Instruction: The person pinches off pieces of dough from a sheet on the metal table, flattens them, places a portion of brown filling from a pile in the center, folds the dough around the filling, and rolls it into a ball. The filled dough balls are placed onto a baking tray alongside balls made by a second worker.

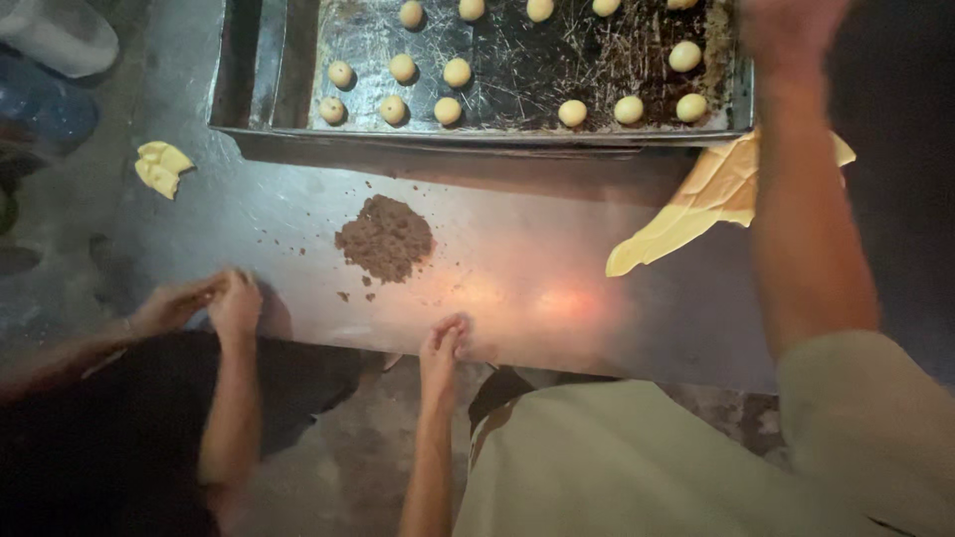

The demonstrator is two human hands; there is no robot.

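Note:
My left hand rests on the near edge of the metal table, fingers curled in; nothing shows in it. A pile of brown crumbly filling lies just beyond it to the left. My right arm stretches far forward. At the top of the view my right hand is blurred over the right corner of a dark baking tray, which holds several pale dough balls. Under that arm lies a flat yellow slab of dough.
At the table's near left edge, a co-worker in dark clothes has both hands pressed together. A small lump of yellow dough lies at far left. Brown crumbs are scattered around the pile.

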